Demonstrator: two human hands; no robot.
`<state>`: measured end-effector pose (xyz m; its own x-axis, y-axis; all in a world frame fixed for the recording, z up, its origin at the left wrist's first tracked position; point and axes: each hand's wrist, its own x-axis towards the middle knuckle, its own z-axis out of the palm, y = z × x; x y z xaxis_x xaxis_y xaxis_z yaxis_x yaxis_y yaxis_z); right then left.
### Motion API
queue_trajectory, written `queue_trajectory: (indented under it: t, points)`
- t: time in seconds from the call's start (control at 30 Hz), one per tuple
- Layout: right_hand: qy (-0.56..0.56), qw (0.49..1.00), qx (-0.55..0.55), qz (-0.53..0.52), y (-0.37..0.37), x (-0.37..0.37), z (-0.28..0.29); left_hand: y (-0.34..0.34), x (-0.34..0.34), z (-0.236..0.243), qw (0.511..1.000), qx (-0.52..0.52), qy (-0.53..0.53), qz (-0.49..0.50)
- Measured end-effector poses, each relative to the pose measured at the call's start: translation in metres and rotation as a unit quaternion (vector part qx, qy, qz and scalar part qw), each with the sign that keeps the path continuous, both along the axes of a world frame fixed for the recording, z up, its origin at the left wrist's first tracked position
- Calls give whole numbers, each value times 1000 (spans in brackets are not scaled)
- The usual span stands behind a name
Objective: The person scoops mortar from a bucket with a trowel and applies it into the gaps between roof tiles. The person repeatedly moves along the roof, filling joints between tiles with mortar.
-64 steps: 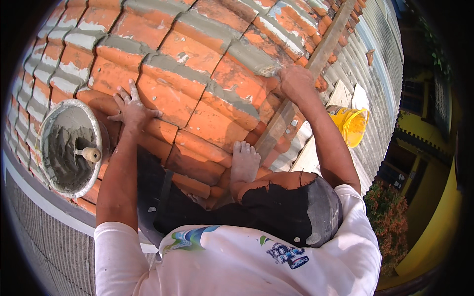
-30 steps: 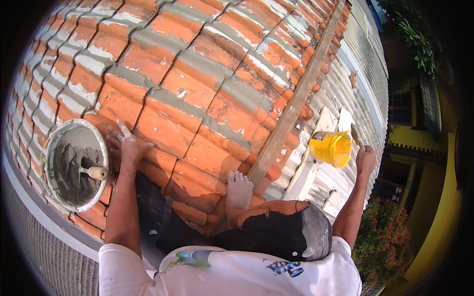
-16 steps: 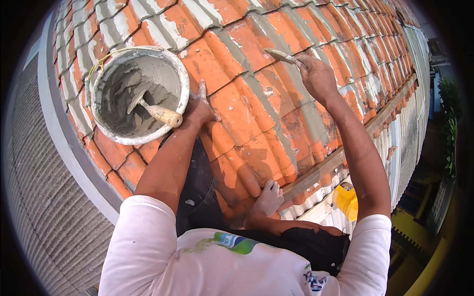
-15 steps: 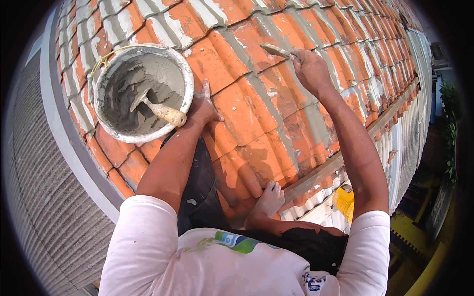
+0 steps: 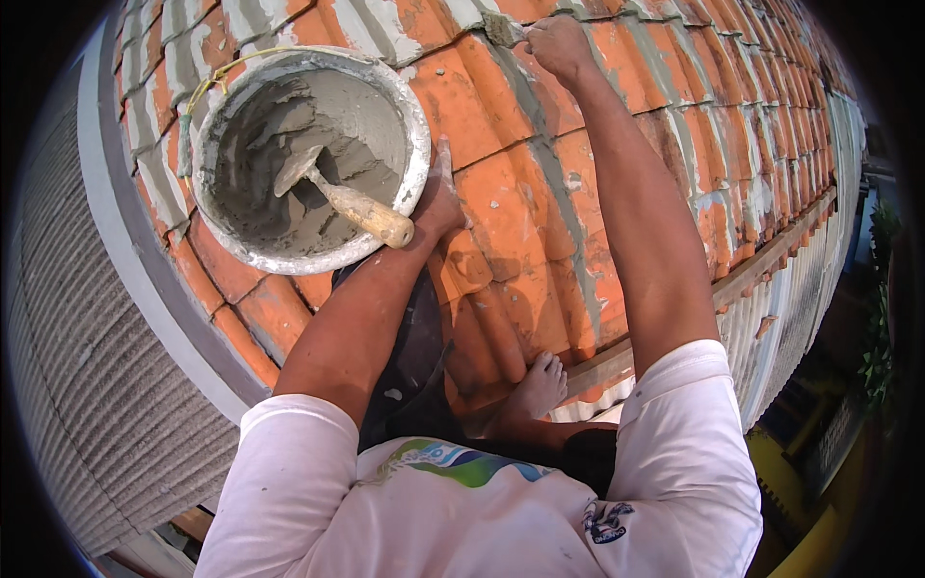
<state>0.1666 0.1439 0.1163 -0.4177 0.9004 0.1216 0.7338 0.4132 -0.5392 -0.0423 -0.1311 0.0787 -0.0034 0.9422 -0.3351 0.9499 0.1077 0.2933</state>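
Observation:
My right hand (image 5: 561, 48) is closed around a small grey-coated, brush-like tool (image 5: 501, 29), its kind not quite clear. The tool touches a mortar joint (image 5: 520, 82) between orange roof tiles (image 5: 496, 197) at the top of the view. My left hand (image 5: 441, 200) rests on the tiles against the right side of a bucket (image 5: 416, 135), its fingers stretched out and partly hidden by the rim. Grey mortar (image 5: 361, 125) partly fills the bucket. In it lies a trowel (image 5: 361, 210), its wooden handle over the near right rim, above my left forearm.
My bare foot (image 5: 540, 387) stands on the lower tiles beside a wooden board (image 5: 597, 371) along the roof edge. Corrugated sheets (image 5: 780, 318) lie beyond it at right. A pale ledge (image 5: 120, 231) and grey corrugated roofing (image 5: 77, 337) border the left side.
My right hand has reached farther up the slope with the tool, which now lies against a joint. My left hand stays beside the bucket. The whole view has shifted slightly.

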Motion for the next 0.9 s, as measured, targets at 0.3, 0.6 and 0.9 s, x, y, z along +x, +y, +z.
queue_trajectory:
  t: [0.3, 0.6, 0.9]
  points:
    - [-43, 999, -8, -5, 34, -28, 37, 3, -1, 1, 999, -26, -33, 9]
    - [-46, 999, -13, -24, 41, -30, 52, 3, -1, -8, 1000, 15, -21, -4]
    - [-9, 996, -3, -85, -1, -36, 45, 4, 1, -6, 999, -7, -34, 8]
